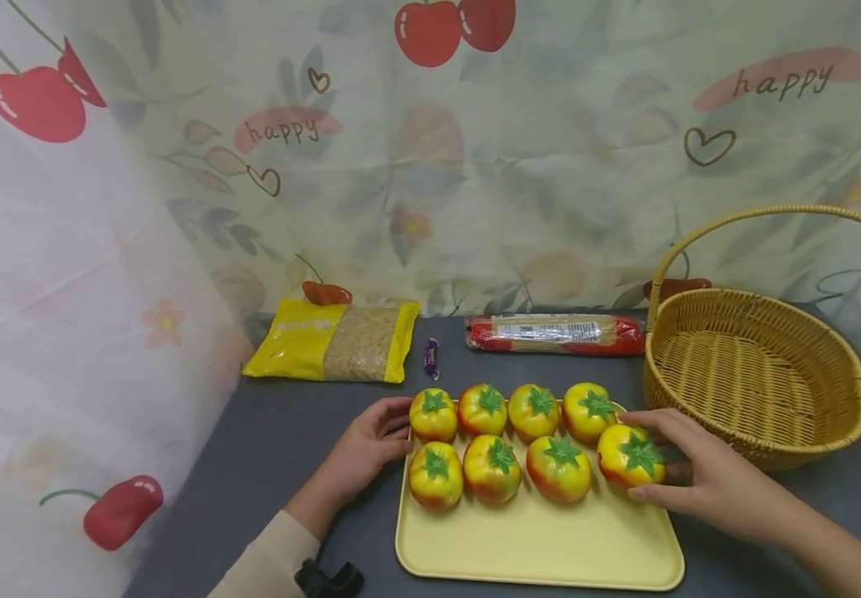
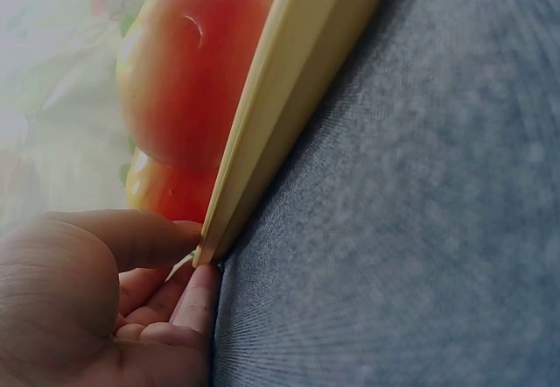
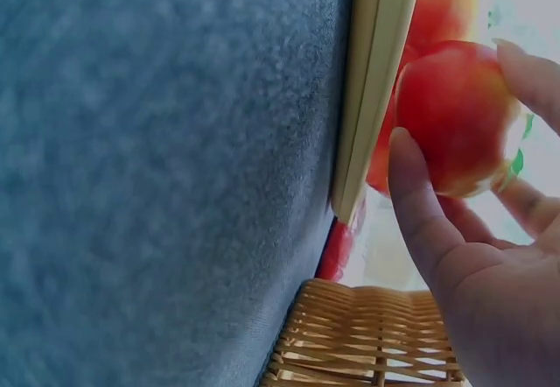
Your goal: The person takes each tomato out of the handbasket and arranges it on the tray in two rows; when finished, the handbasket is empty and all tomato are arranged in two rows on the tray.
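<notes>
My right hand (image 1: 699, 473) is curled around the rightmost tomato (image 1: 630, 455) on the yellow tray (image 1: 535, 540). My left hand (image 1: 370, 448) looks like it's pinching the tray's far-left corner.

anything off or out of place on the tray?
Mostly tidy: eight tomatoes in two rows on the yellow tray. The front-right tomato sits out at the tray's right rim, out of line with its row, with the right hand gripping it. Nothing spilled or damaged.
</notes>
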A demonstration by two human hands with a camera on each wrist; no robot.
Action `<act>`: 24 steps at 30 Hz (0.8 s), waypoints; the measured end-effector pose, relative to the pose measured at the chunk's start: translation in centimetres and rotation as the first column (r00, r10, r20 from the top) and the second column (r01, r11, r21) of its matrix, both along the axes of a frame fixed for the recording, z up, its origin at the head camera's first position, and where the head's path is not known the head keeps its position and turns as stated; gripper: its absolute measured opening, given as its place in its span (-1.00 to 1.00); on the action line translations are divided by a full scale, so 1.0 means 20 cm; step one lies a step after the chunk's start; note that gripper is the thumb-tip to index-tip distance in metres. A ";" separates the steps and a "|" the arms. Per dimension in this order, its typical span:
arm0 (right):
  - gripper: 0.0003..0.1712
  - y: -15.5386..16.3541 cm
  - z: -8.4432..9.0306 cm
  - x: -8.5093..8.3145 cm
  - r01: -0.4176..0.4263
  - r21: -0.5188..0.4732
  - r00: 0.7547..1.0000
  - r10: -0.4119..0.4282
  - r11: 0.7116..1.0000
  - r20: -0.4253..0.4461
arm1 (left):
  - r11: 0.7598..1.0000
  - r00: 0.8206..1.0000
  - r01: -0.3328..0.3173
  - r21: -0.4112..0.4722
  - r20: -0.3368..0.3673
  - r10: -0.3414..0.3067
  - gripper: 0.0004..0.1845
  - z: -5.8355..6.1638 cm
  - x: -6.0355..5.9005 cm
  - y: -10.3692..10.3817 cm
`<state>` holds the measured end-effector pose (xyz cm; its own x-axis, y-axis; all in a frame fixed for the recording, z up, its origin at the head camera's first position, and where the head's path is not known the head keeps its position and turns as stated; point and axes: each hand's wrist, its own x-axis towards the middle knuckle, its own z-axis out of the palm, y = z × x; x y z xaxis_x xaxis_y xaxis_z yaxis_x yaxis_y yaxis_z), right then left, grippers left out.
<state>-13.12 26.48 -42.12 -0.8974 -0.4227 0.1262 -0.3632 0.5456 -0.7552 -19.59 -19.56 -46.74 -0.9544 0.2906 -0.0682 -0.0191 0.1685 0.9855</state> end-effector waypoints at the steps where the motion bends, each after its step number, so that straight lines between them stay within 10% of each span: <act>1: -0.14 0.00 0.00 0.00 -0.008 -0.002 1.000 0.008 1.000 0.022 | 1.000 1.000 0.003 0.000 -0.005 -0.003 -0.34 0.00 0.00 0.00; 24: -0.06 -0.06 0.00 -0.01 -0.033 0.124 0.996 0.023 0.992 0.083 | 1.000 1.000 0.004 0.004 -0.002 -0.004 -0.34 0.00 0.00 0.00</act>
<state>-13.28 25.26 -42.16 -0.8903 -0.4554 -0.0017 -0.3199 0.6281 -0.7093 -19.59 -19.57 -46.80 -0.9535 0.2945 -0.0648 -0.0163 0.1642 0.9863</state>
